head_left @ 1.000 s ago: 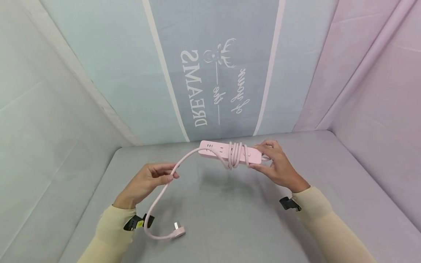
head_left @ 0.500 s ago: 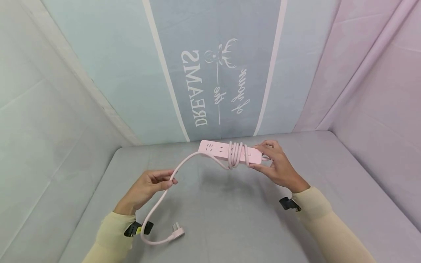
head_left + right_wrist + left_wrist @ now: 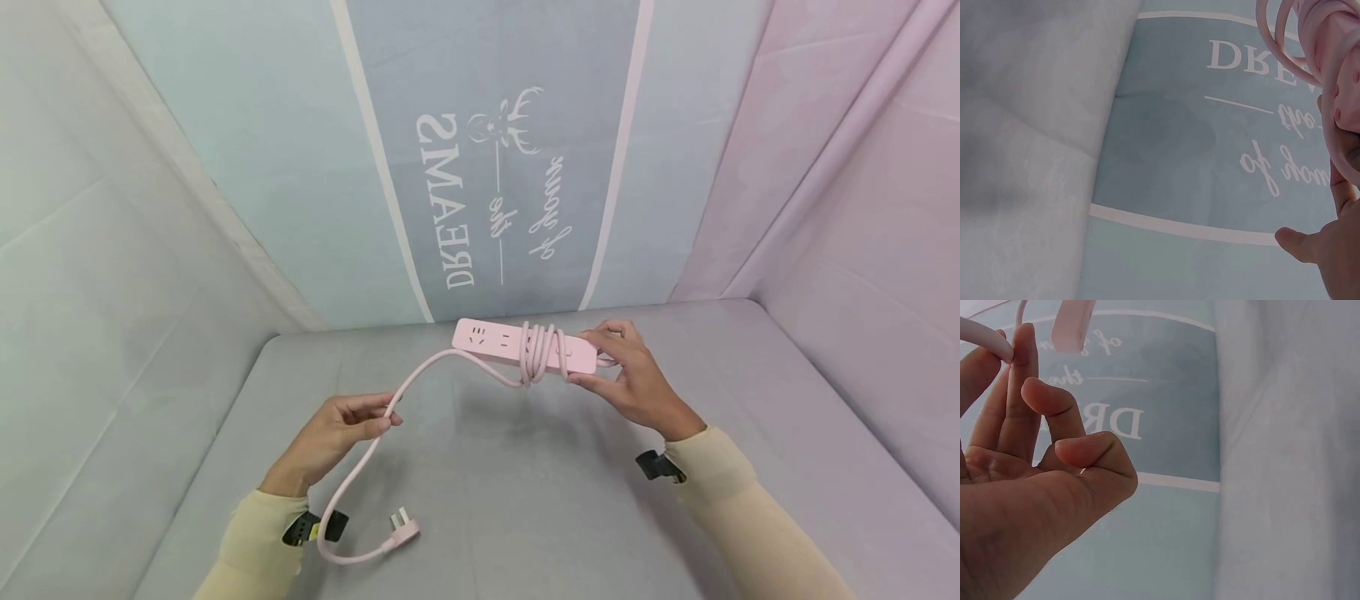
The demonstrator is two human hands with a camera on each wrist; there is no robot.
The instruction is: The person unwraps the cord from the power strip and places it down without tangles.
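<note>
Change: left hand is dropping slightly, drawing the pink rubber cable lower.
Left grip: pinching the cable.
Right grip: right hand is clasping the pink plastic power strip, held above the grey desk.

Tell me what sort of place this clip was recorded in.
Probably a makeshift recording booth rather than a lived-in room: printed pastel fabric sheets with upside-down "DREAMS" lettering hang as walls, and a plain grey cloth-covered surface fills the floor of it. The only object is a pink power strip with wrapped cord.
</note>
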